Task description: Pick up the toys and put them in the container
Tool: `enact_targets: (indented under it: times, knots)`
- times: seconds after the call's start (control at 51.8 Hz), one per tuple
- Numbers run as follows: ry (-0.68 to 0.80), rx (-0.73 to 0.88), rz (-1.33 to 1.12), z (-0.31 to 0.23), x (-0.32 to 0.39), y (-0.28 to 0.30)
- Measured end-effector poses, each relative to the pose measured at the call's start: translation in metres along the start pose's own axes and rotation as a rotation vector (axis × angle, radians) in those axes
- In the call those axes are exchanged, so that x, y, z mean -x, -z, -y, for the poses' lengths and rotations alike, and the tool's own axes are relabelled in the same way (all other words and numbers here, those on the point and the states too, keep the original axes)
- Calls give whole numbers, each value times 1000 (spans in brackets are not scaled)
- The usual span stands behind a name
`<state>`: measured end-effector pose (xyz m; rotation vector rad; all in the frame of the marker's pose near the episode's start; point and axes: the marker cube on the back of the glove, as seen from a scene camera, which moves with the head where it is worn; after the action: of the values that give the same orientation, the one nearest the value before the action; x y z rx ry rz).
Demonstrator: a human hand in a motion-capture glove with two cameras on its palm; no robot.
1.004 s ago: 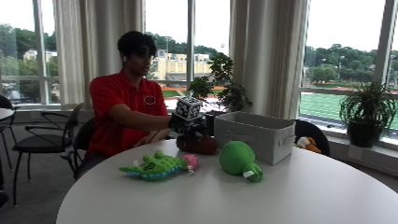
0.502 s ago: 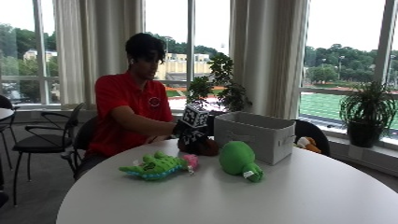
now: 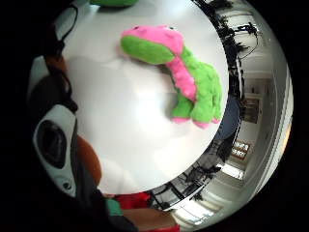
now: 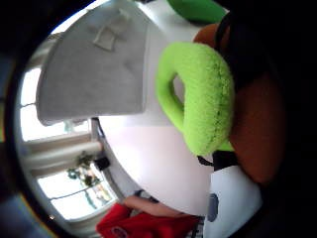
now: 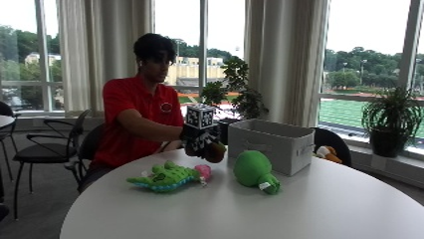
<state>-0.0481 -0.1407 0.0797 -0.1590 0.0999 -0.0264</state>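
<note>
Outside view: a person in a red shirt sits behind a round white counter (image 5: 218, 209), the gloved right grip (image 5: 201, 142) raised just left of centre frame. The grip's fingers curl round a brown toy (image 5: 214, 152), most of which is hidden behind the glove; only a rounded brown edge shows beside the grey container (image 5: 270, 145). The container stands on the counter at centre right, and its inside cannot be seen from this angle. In front of it lies a round green plush (image 5: 253, 171). At lower left of centre lies a green and pink dinosaur plush (image 5: 169, 176), flat on the counter, well apart from the container. An orange and white toy (image 5: 326, 153) peeks from behind the container's right end, largely cut off.

In the thumb-side palm view the held toy's bright green loop (image 4: 200, 101) fills the middle, with brown body beside it under the glove, and the container's grey wall (image 4: 96, 69) sits at upper left. The little-finger-side palm view shows the dinosaur plush (image 3: 178, 67) in the upper part of the frame, lying on the white counter (image 3: 125, 125).
</note>
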Motion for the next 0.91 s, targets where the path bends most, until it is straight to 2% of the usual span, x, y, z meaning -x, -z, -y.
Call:
enact_targets:
  times: [0.135, 0.29, 0.463, 0.56, 0.676, 0.869, 0.907]
  knots:
    - [-56, 7, -11, 4, -9, 31]
    - [-27, -56, -27, 25, -12, 110]
    - [17, -226, 21, 46, 43, 202]
    - [30, -238, 40, 45, 71, 216]
    - [86, -188, 2, 81, 117, 239]
    - [155, -168, 20, 86, 190, 232]
    - [223, -170, 28, 87, 192, 229]
